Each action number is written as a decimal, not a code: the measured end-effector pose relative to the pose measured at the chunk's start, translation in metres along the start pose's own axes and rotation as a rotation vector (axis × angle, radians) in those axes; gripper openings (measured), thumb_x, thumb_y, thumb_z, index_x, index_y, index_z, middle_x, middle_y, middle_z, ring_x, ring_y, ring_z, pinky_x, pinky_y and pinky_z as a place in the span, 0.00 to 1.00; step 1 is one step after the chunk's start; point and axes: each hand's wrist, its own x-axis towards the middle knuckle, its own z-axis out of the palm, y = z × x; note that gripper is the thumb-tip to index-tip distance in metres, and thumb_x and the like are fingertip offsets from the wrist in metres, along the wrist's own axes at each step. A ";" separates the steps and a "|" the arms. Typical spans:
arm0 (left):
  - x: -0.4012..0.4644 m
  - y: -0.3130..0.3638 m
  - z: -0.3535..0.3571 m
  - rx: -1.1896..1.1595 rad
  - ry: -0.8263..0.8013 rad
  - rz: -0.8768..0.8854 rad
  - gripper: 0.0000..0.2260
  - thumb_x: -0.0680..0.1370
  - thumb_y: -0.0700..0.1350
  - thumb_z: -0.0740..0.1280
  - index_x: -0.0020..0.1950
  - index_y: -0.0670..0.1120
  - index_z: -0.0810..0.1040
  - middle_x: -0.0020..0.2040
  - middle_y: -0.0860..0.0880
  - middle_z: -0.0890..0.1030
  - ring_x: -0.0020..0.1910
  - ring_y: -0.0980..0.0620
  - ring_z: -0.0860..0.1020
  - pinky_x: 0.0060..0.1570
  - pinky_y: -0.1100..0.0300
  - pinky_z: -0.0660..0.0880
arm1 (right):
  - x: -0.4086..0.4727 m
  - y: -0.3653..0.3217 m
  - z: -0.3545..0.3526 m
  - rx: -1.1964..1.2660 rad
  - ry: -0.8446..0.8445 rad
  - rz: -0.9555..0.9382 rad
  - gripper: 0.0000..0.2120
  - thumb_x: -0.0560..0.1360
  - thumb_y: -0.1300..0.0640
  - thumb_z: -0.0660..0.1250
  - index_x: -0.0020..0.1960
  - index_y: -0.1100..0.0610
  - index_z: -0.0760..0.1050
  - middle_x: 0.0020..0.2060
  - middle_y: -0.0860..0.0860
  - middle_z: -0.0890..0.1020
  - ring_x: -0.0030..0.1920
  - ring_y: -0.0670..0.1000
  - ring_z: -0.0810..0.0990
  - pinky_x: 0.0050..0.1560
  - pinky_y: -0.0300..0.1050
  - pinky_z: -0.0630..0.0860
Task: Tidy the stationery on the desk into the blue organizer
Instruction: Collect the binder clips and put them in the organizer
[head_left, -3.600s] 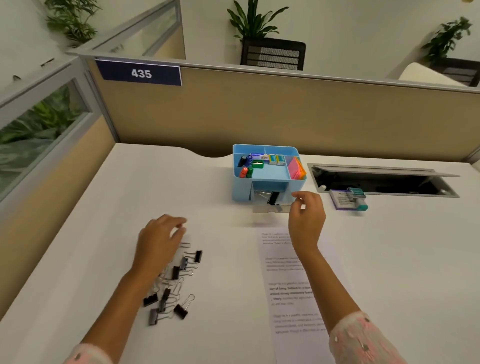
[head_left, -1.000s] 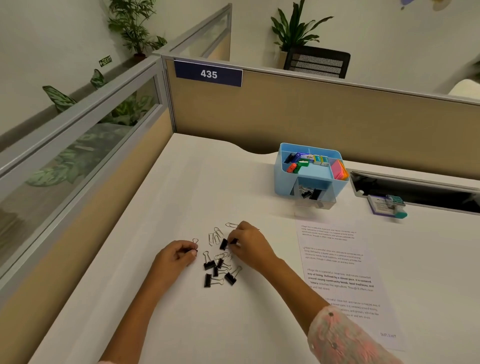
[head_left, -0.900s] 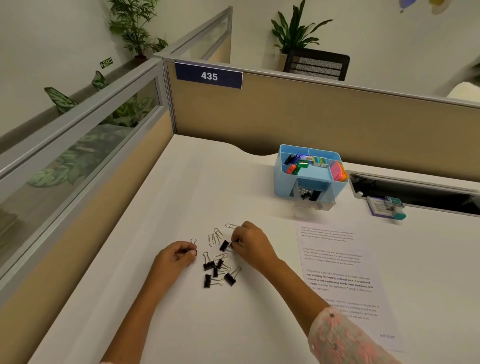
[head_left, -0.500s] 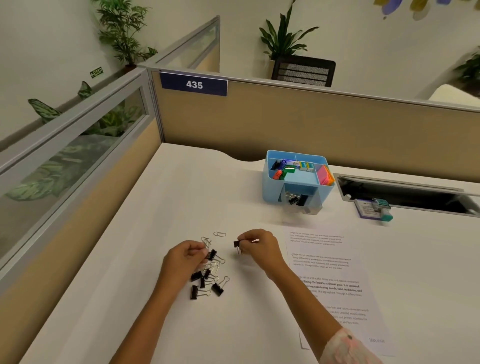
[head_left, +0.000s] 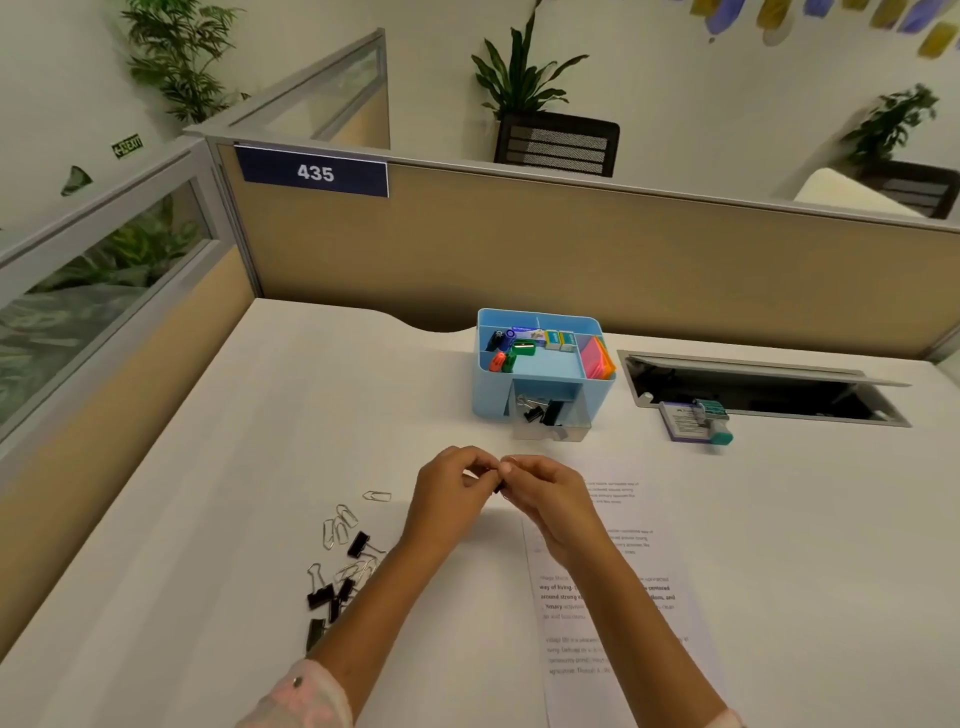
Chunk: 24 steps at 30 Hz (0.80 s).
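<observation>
Left hand (head_left: 451, 480) and right hand (head_left: 540, 486) pinch binder clip (head_left: 500, 486) over desk (head_left: 260, 441).

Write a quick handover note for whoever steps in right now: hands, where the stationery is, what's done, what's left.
Left hand and right hand: together above the desk, fingers pinching a small black binder clip.
Done: some clips lie in the blue organizer drawer, which stands open.
Left: loose binder clips and paper clips on the desk at left.
Printed sheet lies under the right forearm.
</observation>
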 end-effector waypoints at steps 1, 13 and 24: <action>0.004 0.001 0.005 -0.002 -0.010 0.011 0.06 0.75 0.46 0.69 0.50 0.48 0.80 0.47 0.51 0.81 0.41 0.57 0.79 0.38 0.72 0.74 | 0.004 -0.003 -0.003 -0.043 0.038 -0.012 0.06 0.73 0.60 0.70 0.49 0.59 0.81 0.44 0.57 0.85 0.49 0.55 0.84 0.52 0.45 0.80; 0.001 -0.067 0.034 0.658 -0.162 0.113 0.21 0.81 0.52 0.53 0.74 0.49 0.61 0.77 0.50 0.56 0.76 0.49 0.51 0.72 0.52 0.51 | 0.089 -0.093 -0.052 -0.875 0.201 -0.270 0.06 0.71 0.64 0.72 0.47 0.58 0.80 0.45 0.54 0.84 0.48 0.49 0.80 0.47 0.38 0.76; -0.011 -0.077 0.037 0.783 -0.089 0.234 0.20 0.80 0.51 0.53 0.71 0.48 0.67 0.74 0.48 0.63 0.74 0.47 0.60 0.70 0.47 0.58 | 0.116 -0.072 -0.025 -1.262 -0.029 -0.176 0.10 0.74 0.61 0.69 0.55 0.58 0.80 0.52 0.55 0.83 0.48 0.51 0.78 0.50 0.40 0.74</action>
